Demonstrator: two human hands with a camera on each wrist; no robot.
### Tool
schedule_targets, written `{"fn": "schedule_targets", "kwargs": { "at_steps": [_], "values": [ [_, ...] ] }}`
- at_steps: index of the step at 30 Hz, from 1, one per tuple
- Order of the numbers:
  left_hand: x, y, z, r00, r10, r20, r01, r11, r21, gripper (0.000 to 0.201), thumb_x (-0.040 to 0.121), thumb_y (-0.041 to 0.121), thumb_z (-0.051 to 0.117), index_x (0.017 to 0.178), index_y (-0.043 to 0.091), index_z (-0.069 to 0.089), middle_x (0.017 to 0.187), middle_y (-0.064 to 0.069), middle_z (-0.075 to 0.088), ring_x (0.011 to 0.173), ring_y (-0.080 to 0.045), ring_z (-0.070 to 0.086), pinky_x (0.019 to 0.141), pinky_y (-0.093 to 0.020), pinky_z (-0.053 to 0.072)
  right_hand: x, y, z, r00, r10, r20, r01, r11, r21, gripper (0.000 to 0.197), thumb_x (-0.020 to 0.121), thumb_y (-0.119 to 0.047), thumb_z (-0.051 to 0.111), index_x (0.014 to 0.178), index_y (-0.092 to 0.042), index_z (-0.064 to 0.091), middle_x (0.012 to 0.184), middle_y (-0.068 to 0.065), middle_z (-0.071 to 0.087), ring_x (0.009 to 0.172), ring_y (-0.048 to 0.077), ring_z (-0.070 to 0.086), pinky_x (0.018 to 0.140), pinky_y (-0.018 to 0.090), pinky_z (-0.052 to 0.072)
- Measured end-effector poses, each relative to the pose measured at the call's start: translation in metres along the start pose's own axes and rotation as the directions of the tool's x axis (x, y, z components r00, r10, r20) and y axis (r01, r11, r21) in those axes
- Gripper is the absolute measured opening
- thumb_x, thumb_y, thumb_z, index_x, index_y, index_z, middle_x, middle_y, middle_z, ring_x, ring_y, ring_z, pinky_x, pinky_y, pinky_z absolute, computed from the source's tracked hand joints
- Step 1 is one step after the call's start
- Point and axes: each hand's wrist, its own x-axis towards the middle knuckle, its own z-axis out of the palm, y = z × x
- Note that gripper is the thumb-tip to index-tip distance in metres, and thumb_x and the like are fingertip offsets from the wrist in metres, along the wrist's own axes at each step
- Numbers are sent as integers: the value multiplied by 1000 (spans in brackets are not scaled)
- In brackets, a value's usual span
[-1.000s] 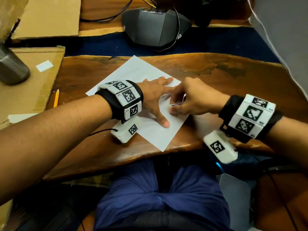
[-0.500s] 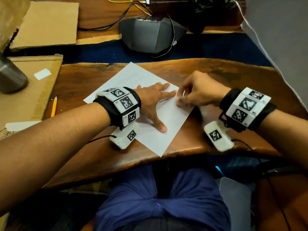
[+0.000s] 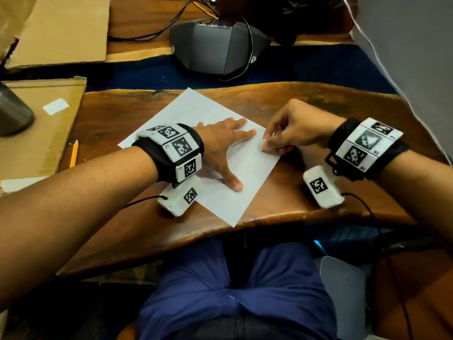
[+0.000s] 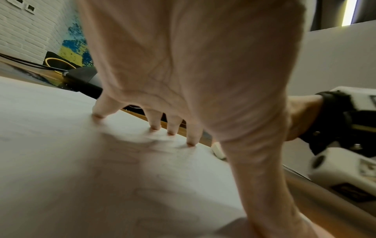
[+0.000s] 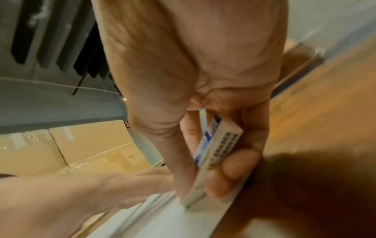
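Note:
A white sheet of paper lies tilted on the wooden table. My left hand lies flat on the sheet, fingers spread and straight, and its fingertips press the paper. My right hand pinches a white eraser with a blue-printed sleeve between thumb and fingers. The eraser stands on end, its lower tip touching the paper near the sheet's right edge, just right of my left fingertips. The eraser also shows past my left thumb.
A yellow pencil lies at the table's left edge beside flat cardboard. A dark metal cup stands far left. A grey conference phone with cables sits behind the table. A grey wall rises on the right.
My right hand has moved back along the sheet's right edge, and the eraser tip now touches the paper close to my left fingertips. The left hand stays flat on the sheet.

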Motion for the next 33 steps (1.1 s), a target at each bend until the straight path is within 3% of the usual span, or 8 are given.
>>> {"fn": "schedule_targets", "kwargs": {
  "at_steps": [5, 10, 14, 18, 22, 27, 30, 33],
  "values": [
    [-1, 0, -2, 1000, -5, 2, 5, 1000, 4, 136, 50, 76, 78, 155, 45, -2, 163, 14, -16, 151, -14, -13, 118, -64, 4, -11, -11, 17, 986, -103, 134, 122, 982, -142, 10, 81, -24, 84, 85, -17, 76, 68, 1, 74, 60, 12, 69, 58, 19, 49],
    [-2, 1, -2, 1000, 0, 1, 0, 1000, 6, 135, 51, 74, 79, 155, 46, -3, 163, 14, -17, 151, -14, -13, 118, -64, 4, 2, 0, -2, 1000, -10, -15, 10, 1000, -19, 14, 79, -20, 86, 87, -11, 78, 78, 10, 76, 64, 17, 70, 52, 18, 53],
    [-2, 2, -3, 1000, -4, 9, 4, 1000, 7, 134, 53, 73, 79, 155, 44, -3, 163, 14, -18, 151, -14, -14, 118, -63, 3, -9, -8, 17, 985, -87, 152, 101, 991, -84, 12, 81, -21, 84, 87, -14, 77, 73, 8, 76, 61, 16, 70, 59, 23, 57],
    [-1, 1, -1, 1000, 1, -6, -1, 1000, 6, 134, 52, 74, 79, 155, 46, -4, 163, 15, -17, 151, -13, -12, 118, -62, 4, -1, 3, -1, 1000, -11, -5, 11, 1000, 12, 15, 80, -20, 85, 88, -10, 78, 75, 10, 76, 63, 17, 69, 54, 19, 53],
    [-2, 1, -2, 1000, -5, 4, 5, 1000, 14, 134, 53, 75, 78, 154, 45, -4, 163, 14, -17, 151, -14, -13, 118, -63, 3, -13, -8, 20, 983, -71, 168, 84, 994, -71, 11, 83, -22, 82, 88, -15, 77, 75, 7, 76, 58, 11, 68, 57, 19, 51],
    [-2, 1, -2, 1000, -2, 4, 2, 1000, 9, 134, 52, 75, 78, 154, 46, -4, 163, 15, -17, 151, -14, -13, 117, -65, 3, -1, 0, 3, 1000, 16, -25, -15, 1000, 14, 13, 81, -20, 84, 88, -12, 77, 77, 9, 73, 56, 10, 66, 47, 13, 48],
    [-3, 1, -3, 1000, -3, 8, 3, 1000, 15, 134, 53, 75, 78, 154, 45, -4, 163, 14, -17, 151, -14, -13, 117, -65, 4, -9, -7, 21, 997, -30, 66, 36, 996, -84, 10, 84, -26, 81, 87, -18, 76, 72, 3, 74, 55, 6, 65, 47, 10, 44],
    [-2, 2, -3, 1000, 6, 9, -6, 1000, 6, 133, 52, 75, 78, 154, 45, -3, 163, 14, -16, 151, -14, -13, 117, -65, 4, -8, -7, 17, 996, -14, 88, 20, 997, -69, 12, 84, -23, 81, 89, -13, 77, 78, 10, 76, 56, 9, 66, 50, 13, 48]
  ]
}}
